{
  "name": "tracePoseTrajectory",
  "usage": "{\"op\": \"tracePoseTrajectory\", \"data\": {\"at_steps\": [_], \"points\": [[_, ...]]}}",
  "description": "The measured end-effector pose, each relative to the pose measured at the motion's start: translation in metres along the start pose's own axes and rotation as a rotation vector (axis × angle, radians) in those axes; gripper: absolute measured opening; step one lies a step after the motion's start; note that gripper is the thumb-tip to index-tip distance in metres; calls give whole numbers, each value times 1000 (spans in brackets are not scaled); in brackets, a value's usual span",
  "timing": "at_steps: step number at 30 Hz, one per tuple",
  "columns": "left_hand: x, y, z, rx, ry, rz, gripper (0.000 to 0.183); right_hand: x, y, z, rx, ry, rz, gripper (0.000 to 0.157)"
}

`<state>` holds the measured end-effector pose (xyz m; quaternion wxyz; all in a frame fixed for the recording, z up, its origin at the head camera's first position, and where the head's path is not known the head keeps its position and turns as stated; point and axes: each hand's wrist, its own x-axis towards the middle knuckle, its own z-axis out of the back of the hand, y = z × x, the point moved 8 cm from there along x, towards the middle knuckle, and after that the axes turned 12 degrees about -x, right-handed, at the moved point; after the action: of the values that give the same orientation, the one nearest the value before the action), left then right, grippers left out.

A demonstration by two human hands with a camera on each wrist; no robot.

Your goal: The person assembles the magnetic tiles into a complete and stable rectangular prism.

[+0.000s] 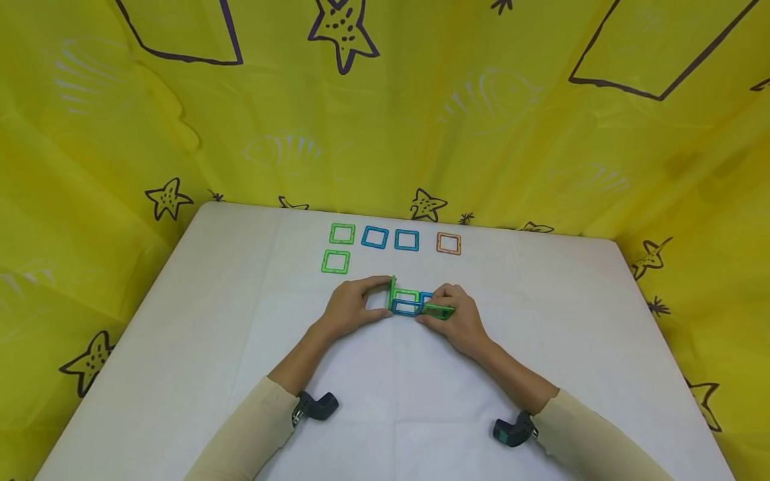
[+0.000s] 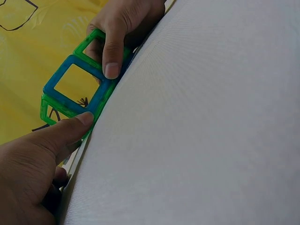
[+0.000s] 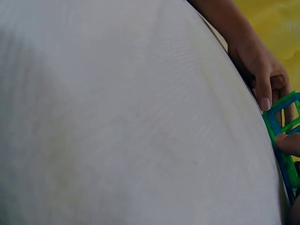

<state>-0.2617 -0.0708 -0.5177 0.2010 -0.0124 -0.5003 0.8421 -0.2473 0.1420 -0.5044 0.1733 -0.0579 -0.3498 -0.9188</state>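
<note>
On the white table, several square frame-shaped magnetic tiles stand joined as a small structure. My left hand (image 1: 349, 306) holds its left side, a green tile (image 1: 392, 292) standing upright, with fingers at the far edge and thumb at the near corner. A blue tile (image 2: 57, 73) forms the front; in the left wrist view the left thumb tip touches its lower corner. At the right side, my right hand (image 1: 462, 321) pinches another green tile (image 1: 440, 307), thumb close to the blue tile's corner. Behind the front stand a green tile (image 1: 406, 291) and a blue tile (image 1: 426, 294), partly hidden by the right fingers.
Toward the back of the table (image 1: 180, 374) lie loose flat tiles: a green one (image 1: 343, 225) with a second green one (image 1: 335, 252) in front of it, two blue ones (image 1: 407, 232), and an orange one (image 1: 448, 234). A yellow patterned curtain (image 1: 385, 133) hangs behind.
</note>
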Motion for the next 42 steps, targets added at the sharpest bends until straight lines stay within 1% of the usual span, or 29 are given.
{"op": "tracePoseTrajectory", "data": {"at_steps": [6,17,25,31,33,39,42], "points": [[0,1,0,-4,-1,3,62,1,-1,-1,-1,13,16,20],[0,-2,2,11,-10,7,63,2,-2,-1,41,24,20,18],[0,-2,2,5,-7,5,62,1,-2,-1,39,32,2,19],[0,-1,2,11,-5,20,62,1,-4,-2,27,38,-6,19],[0,-1,2,13,-6,21,62,1,-4,-2,25,44,-11,20],[0,-1,1,15,-5,14,62,1,-6,-2,17,88,-16,35],[0,-1,1,17,-2,15,63,1,-9,0,15,114,-18,36]]}}
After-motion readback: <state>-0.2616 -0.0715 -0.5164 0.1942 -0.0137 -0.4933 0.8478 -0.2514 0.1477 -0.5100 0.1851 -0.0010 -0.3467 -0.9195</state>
